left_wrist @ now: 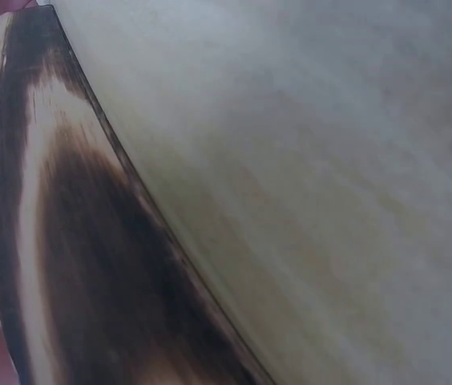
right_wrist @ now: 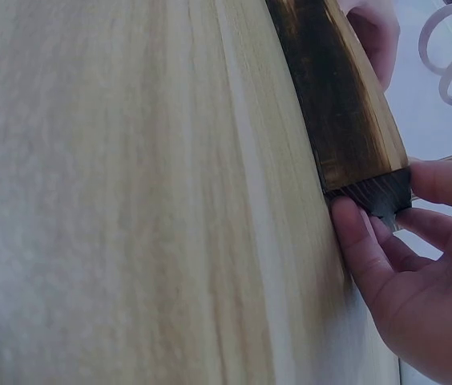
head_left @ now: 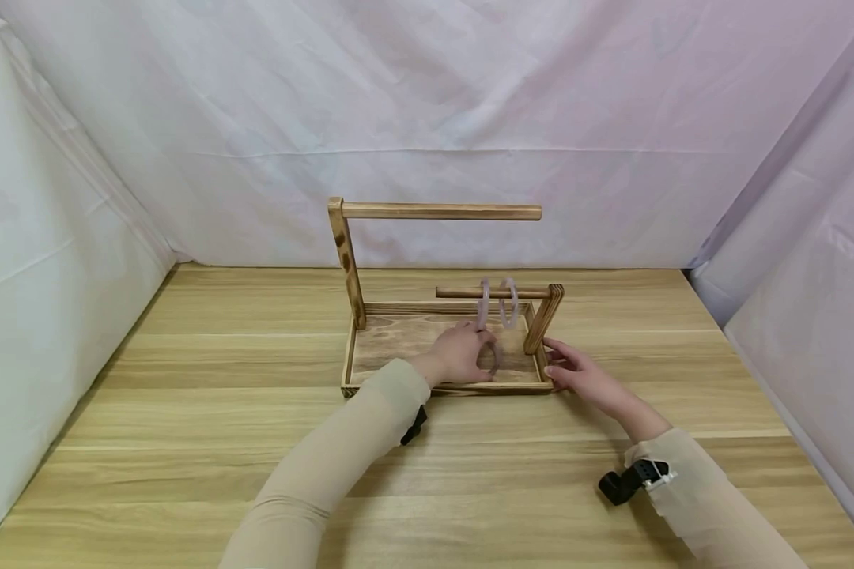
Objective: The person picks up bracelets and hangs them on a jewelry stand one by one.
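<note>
A wooden jewelry stand (head_left: 451, 390) has a shallow tray base, a tall arm (head_left: 441, 211) and a shorter arm (head_left: 462, 292). Two pale, translucent bangles (head_left: 483, 304) hang on the shorter arm. Inside the tray's right part, my left hand (head_left: 459, 356) holds another pale bangle (head_left: 497, 359) between thumb and fingers. My right hand (head_left: 587, 382) grips the tray's right end near its front corner; the right wrist view shows its thumb and fingers against the dark end piece (right_wrist: 374, 192). In the left wrist view the tray's scorched front wall (left_wrist: 106, 233) covers most of the left hand.
The stand rests on a wood-grain table (head_left: 185, 442). A tall post (head_left: 347, 265) rises at the tray's left end and a shorter post (head_left: 544, 318) at its right. White cloth (head_left: 427, 103) hangs behind and along both sides.
</note>
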Motion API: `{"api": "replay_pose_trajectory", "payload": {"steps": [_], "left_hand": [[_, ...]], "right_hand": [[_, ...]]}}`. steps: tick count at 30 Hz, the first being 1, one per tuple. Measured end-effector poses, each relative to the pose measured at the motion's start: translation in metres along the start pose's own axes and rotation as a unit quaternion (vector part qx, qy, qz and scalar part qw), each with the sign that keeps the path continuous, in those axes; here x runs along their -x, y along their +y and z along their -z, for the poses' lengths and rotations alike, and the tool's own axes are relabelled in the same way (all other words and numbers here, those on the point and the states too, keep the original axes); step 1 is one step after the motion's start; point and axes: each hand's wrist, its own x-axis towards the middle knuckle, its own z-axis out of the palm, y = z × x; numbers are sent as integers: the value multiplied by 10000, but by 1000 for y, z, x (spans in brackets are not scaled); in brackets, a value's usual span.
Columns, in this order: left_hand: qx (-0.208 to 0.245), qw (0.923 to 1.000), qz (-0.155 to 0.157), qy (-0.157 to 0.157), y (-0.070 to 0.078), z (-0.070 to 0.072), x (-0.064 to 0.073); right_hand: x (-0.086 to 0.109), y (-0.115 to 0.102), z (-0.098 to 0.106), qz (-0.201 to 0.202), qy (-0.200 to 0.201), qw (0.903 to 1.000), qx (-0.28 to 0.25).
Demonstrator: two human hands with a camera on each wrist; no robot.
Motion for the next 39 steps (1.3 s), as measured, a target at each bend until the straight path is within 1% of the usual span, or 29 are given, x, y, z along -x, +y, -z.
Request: {"api": "replay_pose_trajectory", "payload": {"steps": [4, 10, 16, 20, 23, 27, 34, 39], "left_hand": [[239, 9997, 44, 44, -5, 1, 4], [360, 9993, 41, 74, -10, 2, 7], [578, 9981, 125, 159, -14, 5, 10], [558, 9980, 86, 289, -16, 8, 11], [509, 9982, 82, 314, -18, 9, 12], [573, 9977, 150, 325, -20, 10, 15], [618, 9966, 272, 467, -26, 10, 18], [699, 9959, 323, 468, -29, 11, 20]], "right_hand": [[0, -1, 0, 6, 13, 10000, 22], [0, -2, -1, 34, 6, 10000, -34], [0, -1, -2, 84, 36, 9999, -80], [1, -1, -2, 39, 55, 10000, -44], [1, -1, -2, 21, 79, 10000, -36], [1, -2, -2, 72, 78, 9999, -32], [1, -4, -3, 89, 35, 10000, -8], [1, -3, -3, 84, 28, 10000, -24]]}}
